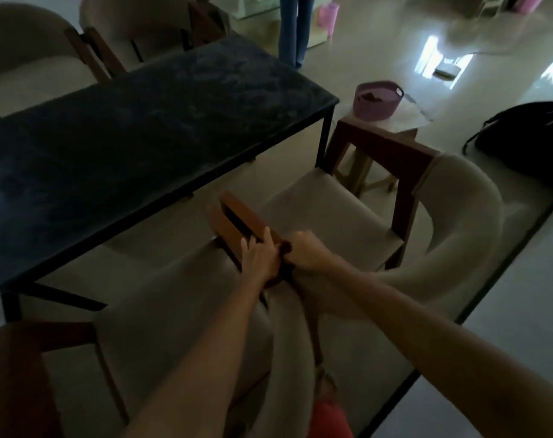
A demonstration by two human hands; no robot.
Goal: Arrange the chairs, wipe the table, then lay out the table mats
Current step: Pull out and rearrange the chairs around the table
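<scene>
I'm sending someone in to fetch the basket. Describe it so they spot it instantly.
Start at the dark rectangular table and go to its far right corner. Just beyond that corner stands a small wooden stool, and the basket sits on top of it. It is the only round, lilac tub with handle slots near its rim; the black backpack lies on the floor further right.

The single head view looks steeply down, close over the hands point(278, 252), toward the table point(148, 128).
</scene>
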